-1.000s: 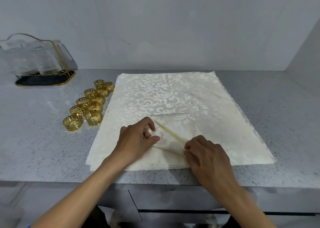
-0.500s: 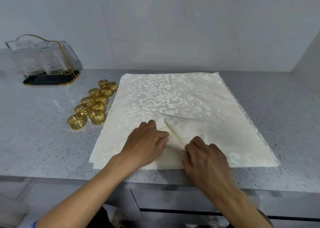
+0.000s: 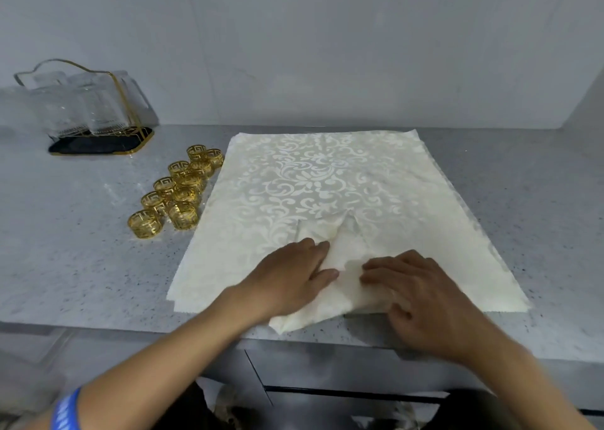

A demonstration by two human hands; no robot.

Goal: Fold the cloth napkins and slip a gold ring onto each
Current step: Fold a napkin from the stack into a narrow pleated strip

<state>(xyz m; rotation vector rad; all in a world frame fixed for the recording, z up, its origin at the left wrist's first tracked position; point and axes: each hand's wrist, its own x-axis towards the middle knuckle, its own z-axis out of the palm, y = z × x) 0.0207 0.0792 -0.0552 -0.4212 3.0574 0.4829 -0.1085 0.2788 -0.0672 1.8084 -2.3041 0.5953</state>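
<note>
Napkins (image 3: 327, 181) lie in a flat cream stack with a pale leaf pattern on the grey speckled bench (image 3: 81, 250), in front of the person. The near edge of the stack is close to the front edge of the bench. On top of the stack, at the near side, one napkin is partly folded into a narrow piece (image 3: 336, 266) with a point toward the wall. Its lower corner hangs a little past the edge of the stack, onto the bare bench.

The left hand (image 3: 291, 282) lies on the left side of this folded piece. Its fingers are nearly straight and press the cloth flat, so its grip is released; it does not hold anything. The right hand (image 3: 421, 302) lies on the right side of the piece. Its fingers are bent and the tips press down on the cloth near the fold, but I cannot tell if they pinch it or only press. The two hands are close to each other, with the fold between them.

Gold rings (image 3: 178, 191) stand in a group on the bench, just to the left of the stack, in two rows. Farther left, near the wall, is a rack (image 3: 98, 109) with clear glasses. A blue band (image 3: 65, 410) is on the left arm.
</note>
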